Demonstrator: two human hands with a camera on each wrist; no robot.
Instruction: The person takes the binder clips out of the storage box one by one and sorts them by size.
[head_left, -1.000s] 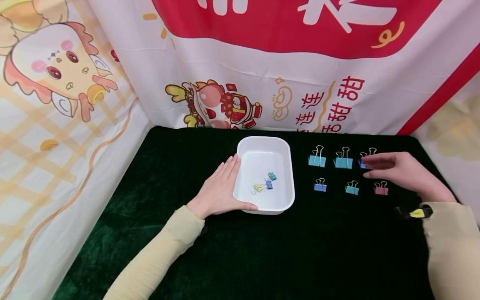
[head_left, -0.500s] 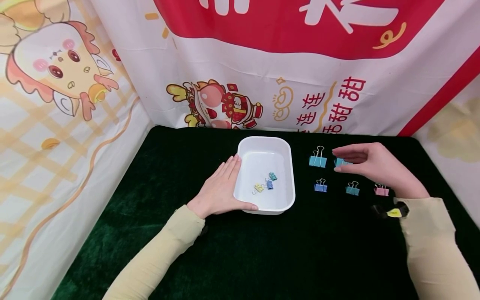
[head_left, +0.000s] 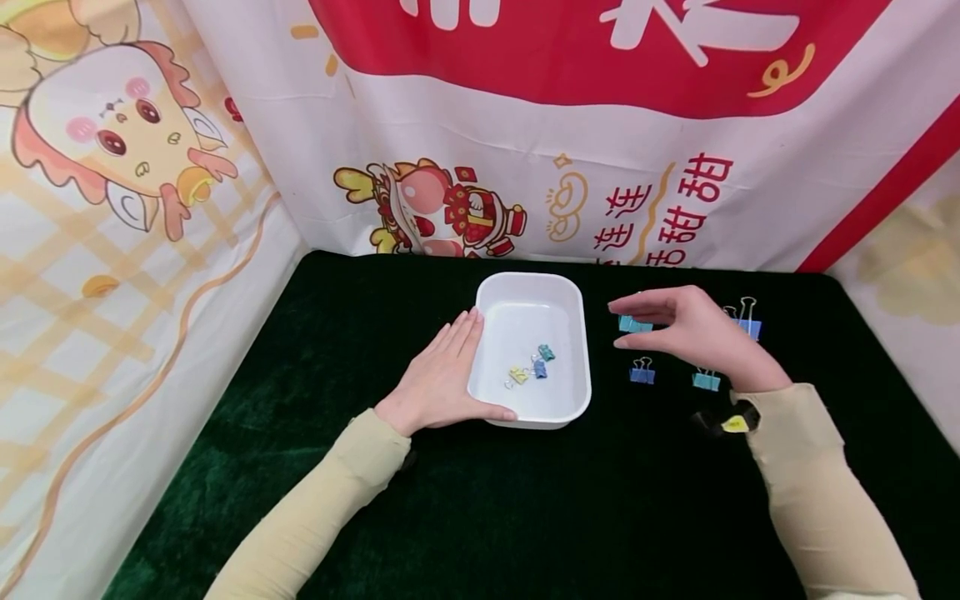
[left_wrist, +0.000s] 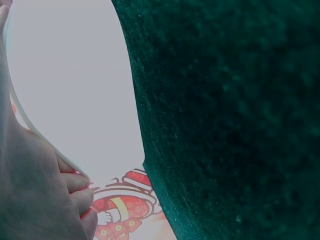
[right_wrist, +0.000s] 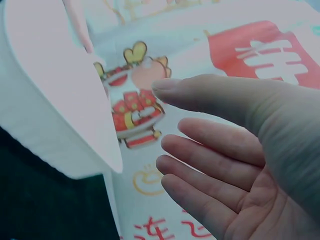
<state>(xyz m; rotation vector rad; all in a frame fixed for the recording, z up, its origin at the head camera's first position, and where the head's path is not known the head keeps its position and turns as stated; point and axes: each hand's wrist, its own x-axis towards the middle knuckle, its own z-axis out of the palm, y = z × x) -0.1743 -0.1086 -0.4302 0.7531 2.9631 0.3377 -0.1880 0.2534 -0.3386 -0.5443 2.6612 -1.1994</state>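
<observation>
A white plastic tray (head_left: 583,350) holds small binder clips: yellow (head_left: 518,375), blue (head_left: 540,369) and teal (head_left: 547,352). My left hand (head_left: 435,379) rests on its near left corner, fingers straight along the left rim and thumb on the front edge. Over the large light-blue binder clip (head_left: 636,325) hovers my right hand (head_left: 686,333), thumb and fingers apart around nothing. The right wrist view shows that palm (right_wrist: 260,200) bare. A large blue binder clip (head_left: 750,328) stands beyond the wrist. Another large clip and a small pink one are hidden behind the hand and forearm.
In the front row stand a small blue binder clip (head_left: 642,375) and a small teal one (head_left: 706,381). Dark green velvet cloth (head_left: 525,508) covers the table. Printed white fabric (head_left: 450,125) hangs behind it and along the sides.
My right hand has moved left along the back row, from the large blue clip past the middle one to the leftmost. My left hand and the tray have stayed put.
</observation>
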